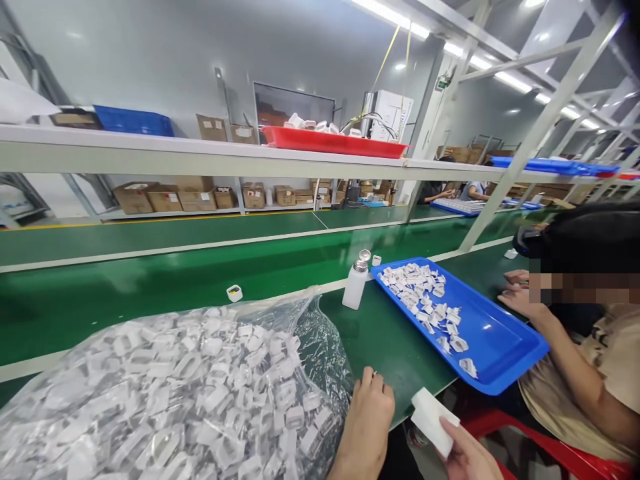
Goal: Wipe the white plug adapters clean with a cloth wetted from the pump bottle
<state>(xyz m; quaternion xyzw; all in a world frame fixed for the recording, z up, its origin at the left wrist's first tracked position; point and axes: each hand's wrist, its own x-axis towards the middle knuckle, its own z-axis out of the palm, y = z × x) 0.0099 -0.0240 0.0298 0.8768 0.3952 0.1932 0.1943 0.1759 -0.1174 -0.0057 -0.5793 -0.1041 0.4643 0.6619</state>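
Bright light from ceiling tubes (pixel 393 17); stretched edges, dark top-right corner

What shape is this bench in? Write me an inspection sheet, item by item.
Surface: green table.
Main things: white piece in the right hand; clear bag heaped with white parts; blue tray with more white parts.
Clutter: bottle with a metal top; two loose white cases, one beyond the bag, one by the tray's far corner.
Grip: right hand holds the white piece; left hand, fingers curled, is beside the bag, contents unclear.
Cables: dark wires by the red tray on the shelf.
Surroundings: co-worker at the right; cardboard boxes behind.
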